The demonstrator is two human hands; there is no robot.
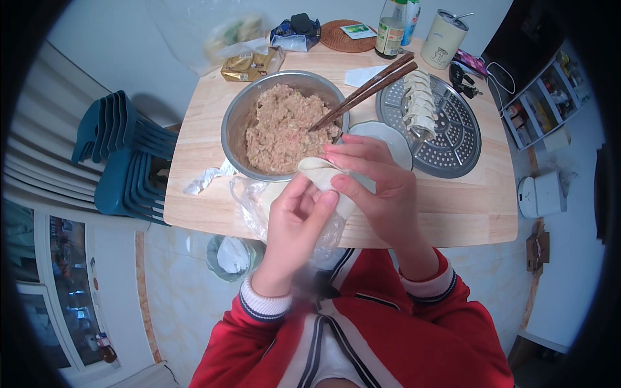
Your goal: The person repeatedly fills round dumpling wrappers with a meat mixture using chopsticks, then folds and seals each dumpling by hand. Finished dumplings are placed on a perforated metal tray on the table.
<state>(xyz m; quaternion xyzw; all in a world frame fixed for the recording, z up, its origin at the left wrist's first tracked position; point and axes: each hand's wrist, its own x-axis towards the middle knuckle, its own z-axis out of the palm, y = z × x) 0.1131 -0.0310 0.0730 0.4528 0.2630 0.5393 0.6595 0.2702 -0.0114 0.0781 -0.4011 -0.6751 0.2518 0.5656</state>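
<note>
Between my two hands is a dumpling wrapper (321,173), folded over into a half-round. My left hand (298,220) grips its lower left side with thumb and fingers. My right hand (381,186) pinches the right edge, its upper fingers spread. Just beyond stands a steel bowl (232,150) of ground meat filling (286,128), with a pair of wooden chopsticks (366,92) leaning in it. Below my hands, a stack of wrappers (271,196) lies in a clear plastic bag (250,208), partly hidden. A white plate (381,133) sits behind my right hand.
A perforated steamer tray (456,131) at right holds a row of folded dumplings (419,102). Along the back stand a glass bottle (389,31), a cream tumbler (444,39) and a gold packet (250,65). Keys (463,80) lie at right. A bin (233,257) is below the table's front edge.
</note>
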